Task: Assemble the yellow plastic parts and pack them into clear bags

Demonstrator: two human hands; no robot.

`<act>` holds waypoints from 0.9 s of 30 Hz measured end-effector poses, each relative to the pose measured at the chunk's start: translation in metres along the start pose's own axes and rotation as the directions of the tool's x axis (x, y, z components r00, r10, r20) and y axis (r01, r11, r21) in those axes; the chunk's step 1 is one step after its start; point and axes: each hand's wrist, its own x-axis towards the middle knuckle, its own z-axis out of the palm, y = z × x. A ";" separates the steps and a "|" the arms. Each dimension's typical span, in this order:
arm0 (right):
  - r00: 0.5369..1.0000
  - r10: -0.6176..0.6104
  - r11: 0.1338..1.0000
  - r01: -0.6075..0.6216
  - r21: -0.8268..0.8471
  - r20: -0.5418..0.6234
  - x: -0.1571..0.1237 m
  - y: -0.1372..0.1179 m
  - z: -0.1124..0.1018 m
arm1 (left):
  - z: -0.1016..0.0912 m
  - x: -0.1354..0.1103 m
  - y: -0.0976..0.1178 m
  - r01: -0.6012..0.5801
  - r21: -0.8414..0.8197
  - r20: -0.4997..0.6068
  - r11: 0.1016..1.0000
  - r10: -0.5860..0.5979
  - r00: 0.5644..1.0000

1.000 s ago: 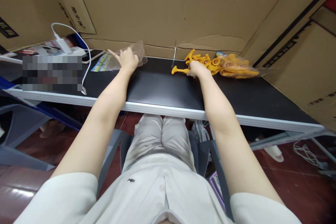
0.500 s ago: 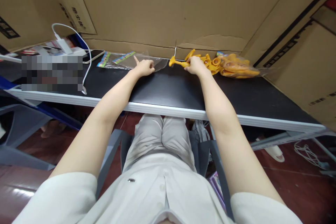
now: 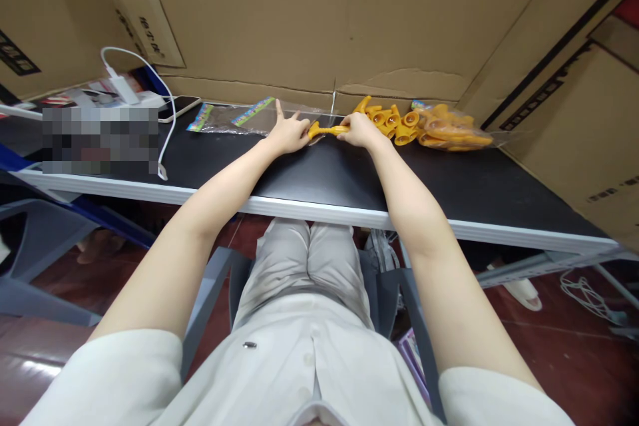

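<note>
My left hand (image 3: 288, 133) is at the right end of a clear plastic bag (image 3: 257, 121) with a colourful printed header. Its index finger points away while the thumb and other fingers pinch the bag's edge. In my right hand (image 3: 360, 130) is a slim orange plastic piece (image 3: 327, 130) with a flared end. That end lies at the bag's mouth, close to my left fingertips; whether it is inside the bag is hard to tell. Beyond my right hand lies a pile of similar orange pieces (image 3: 392, 121), some showing round cup-like ends.
A filled clear bag of orange pieces (image 3: 452, 130) lies right of the pile. Another flat bag (image 3: 219, 121) is at the left, near a phone (image 3: 180, 108) and a white charger cable (image 3: 172, 103). Cardboard (image 3: 299, 20) walls the back of the black table (image 3: 319, 176).
My right hand has moved left with the orange piece, bringing its end to the bag. My left hand has shifted right and slightly nearer, drawing the bag along.
</note>
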 end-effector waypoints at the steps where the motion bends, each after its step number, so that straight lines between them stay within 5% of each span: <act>1: 1.000 0.006 1.000 -0.006 -0.004 -0.004 0.000 -0.001 -0.001 | 0.000 0.000 0.001 -0.007 -0.001 0.000 1.000 0.007 1.000; 9: 0.998 -0.037 0.988 0.028 0.154 0.055 -0.012 -0.027 0.002 | 0.007 0.002 0.009 -0.085 -0.085 0.015 0.993 0.086 0.996; 13: 0.993 -0.023 0.975 -0.004 0.224 0.115 -0.013 -0.032 0.009 | -0.003 0.005 0.000 0.107 -0.121 -0.019 0.987 -0.110 0.994; 17: 0.996 -0.018 0.969 -0.005 0.248 0.092 -0.008 -0.031 0.014 | -0.022 0.000 -0.033 0.456 -0.135 -0.175 0.880 -0.474 0.863; 22: 0.998 -0.015 0.963 -0.002 0.268 0.062 -0.009 -0.035 0.017 | -0.030 -0.008 -0.083 0.727 -0.195 -0.070 0.658 -0.749 0.659; 27: 0.999 0.010 0.963 -0.019 0.270 0.036 -0.004 -0.031 0.021 | -0.029 -0.004 -0.088 0.719 -0.208 -0.044 0.663 -0.741 0.670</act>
